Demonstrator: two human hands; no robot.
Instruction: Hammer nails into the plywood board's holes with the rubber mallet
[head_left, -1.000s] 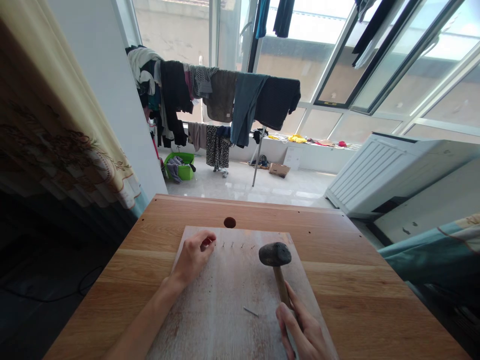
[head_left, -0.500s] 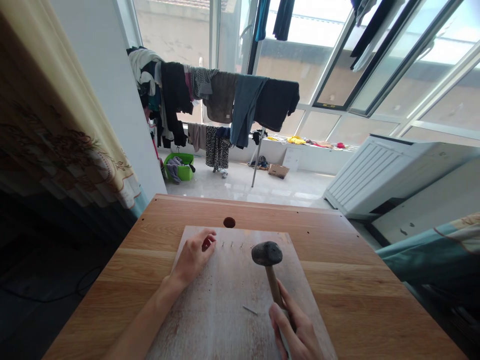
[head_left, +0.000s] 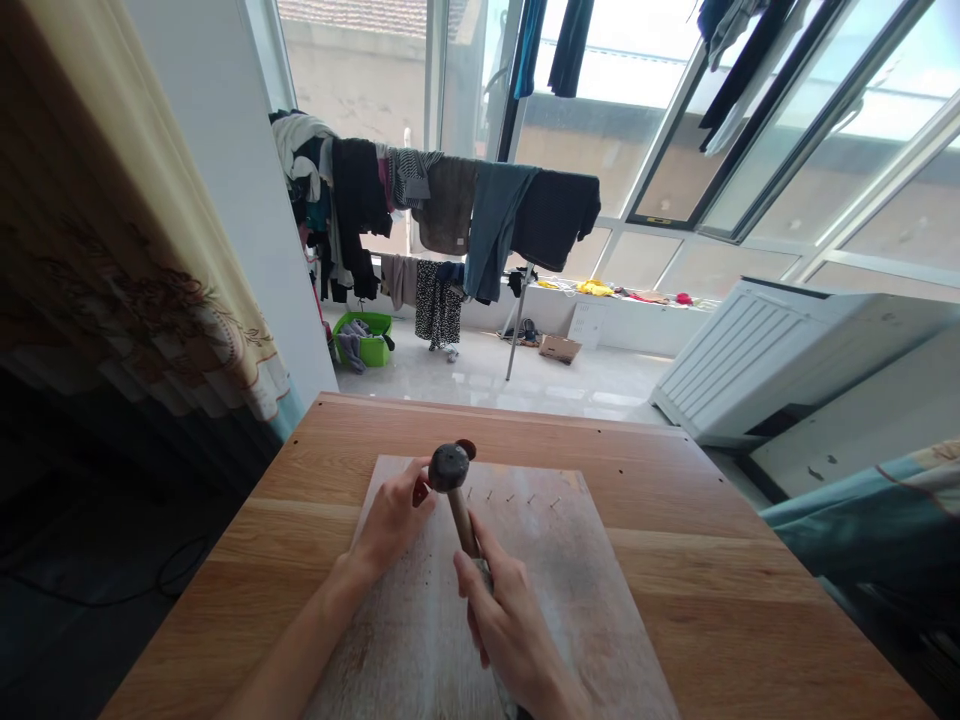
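My right hand (head_left: 506,600) is wrapped round the wooden handle of a hammer (head_left: 450,468) with a dark, blunt head. The hammer head is over the far left of a worn, whitish board (head_left: 420,640), right beside the fingertips of my left hand (head_left: 397,505). The left hand rests at the board's left side with thumb and fingers curled together. Its fingertips are partly behind the hammer head, so whatever they pinch is hidden. Several thin nails (head_left: 531,500) stand in a row across the far part of the board, to the right of the hammer head.
The board lies on a wooden table (head_left: 285,530) with a round hole (head_left: 468,447) near its far edge. Beyond are a drying rack with clothes (head_left: 442,205), a green basin (head_left: 375,345) and a white cabinet-like piece (head_left: 735,350). Curtains (head_left: 187,250) hang at both sides.
My right hand has carried the hammer left, from the right side of the nail row to beside my left hand. A loose nail seen lying on the board is now hidden.
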